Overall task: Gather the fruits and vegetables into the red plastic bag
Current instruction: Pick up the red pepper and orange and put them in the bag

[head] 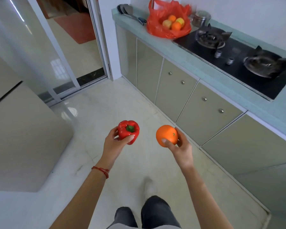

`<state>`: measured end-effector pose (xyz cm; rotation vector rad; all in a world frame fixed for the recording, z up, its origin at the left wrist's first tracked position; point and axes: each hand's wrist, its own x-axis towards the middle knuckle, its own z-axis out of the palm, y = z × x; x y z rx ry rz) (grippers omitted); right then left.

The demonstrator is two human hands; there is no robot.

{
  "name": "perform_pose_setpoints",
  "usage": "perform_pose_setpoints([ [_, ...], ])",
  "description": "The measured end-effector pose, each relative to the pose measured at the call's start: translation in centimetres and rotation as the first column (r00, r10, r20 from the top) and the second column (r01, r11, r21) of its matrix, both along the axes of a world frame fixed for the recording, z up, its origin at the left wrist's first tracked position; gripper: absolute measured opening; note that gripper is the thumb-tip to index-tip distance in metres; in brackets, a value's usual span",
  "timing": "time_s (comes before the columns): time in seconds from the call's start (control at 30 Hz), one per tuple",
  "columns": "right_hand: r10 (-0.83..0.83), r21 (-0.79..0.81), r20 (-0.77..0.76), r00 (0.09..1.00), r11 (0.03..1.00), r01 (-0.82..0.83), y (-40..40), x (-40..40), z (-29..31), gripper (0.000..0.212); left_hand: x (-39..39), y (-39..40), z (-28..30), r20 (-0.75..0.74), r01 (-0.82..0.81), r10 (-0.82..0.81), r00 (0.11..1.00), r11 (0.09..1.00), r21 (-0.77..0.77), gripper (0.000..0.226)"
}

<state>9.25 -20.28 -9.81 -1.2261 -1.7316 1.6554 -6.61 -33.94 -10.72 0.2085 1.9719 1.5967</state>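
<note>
Low in the frame, the left hand point(112, 142) grips a glossy red bell pepper point(128, 131), stem up; the right hand point(180, 146) grips a round orange fruit point(166, 136). The open red plastic bag point(158, 28), already holding fruit, sits on the pale green countertop point(188, 58) at upper centre, well ahead and rightward, nearer the right hand.

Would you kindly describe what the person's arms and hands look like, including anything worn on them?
Both forearms are bare, with no sleeves in view and no gloves. The left hand has a thin red string bracelet around its wrist. The right hand and its wrist carry nothing: no watch, ring or band is visible. Fingernails look short and unpainted.
</note>
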Motion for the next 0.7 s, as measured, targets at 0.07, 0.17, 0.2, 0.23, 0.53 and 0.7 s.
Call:
perform_pose_setpoints([
  [0.07, -0.001, 0.009, 0.002, 1.0, 1.0, 0.001, 2.6, -2.3, -0.3, 0.066, -2.1, 2.5, -0.2, -0.008, -0.008, 0.008, 1.0, 1.0, -0.006, 0.059],
  [0.17, 0.012, 0.02, 0.002, 1.0, 1.0, -0.012, 6.9, -5.6, -0.7, 0.065, -5.2, 6.6, -0.5, -0.022, -0.012, 0.012, 1.0, 1.0, -0.007, 0.059],
  [0.2, 0.016, 0.016, 0.001, 1.0, 1.0, -0.016, 8.4, -6.8, -0.8, 0.066, -6.3, 8.1, -0.6, -0.026, -0.011, 0.011, 1.0, 1.0, -0.008, 0.06],
  [0.23, 0.019, 0.01, 0.0, 1.0, 1.0, -0.019, 10.0, -8.0, -0.7, 0.066, -7.4, 9.6, -0.5, -0.027, -0.011, 0.011, 1.0, 1.0, -0.012, 0.061],
  [0.53, 0.039, -0.001, -0.026, 0.999, 0.999, -0.039, 23.1, -17.8, 0.8, 0.067, -16.8, 22.2, 1.1, -0.031, -0.018, 0.019, 0.999, 1.0, 0.014, 0.059],
  [0.7, 0.028, -0.006, 0.001, 1.0, 1.0, -0.028, 28.4, -23.4, 0.3, 0.068, -22.7, 27.5, 1.0, 0.001, -0.016, 0.016, 1.0, 0.999, 0.032, 0.057],
])
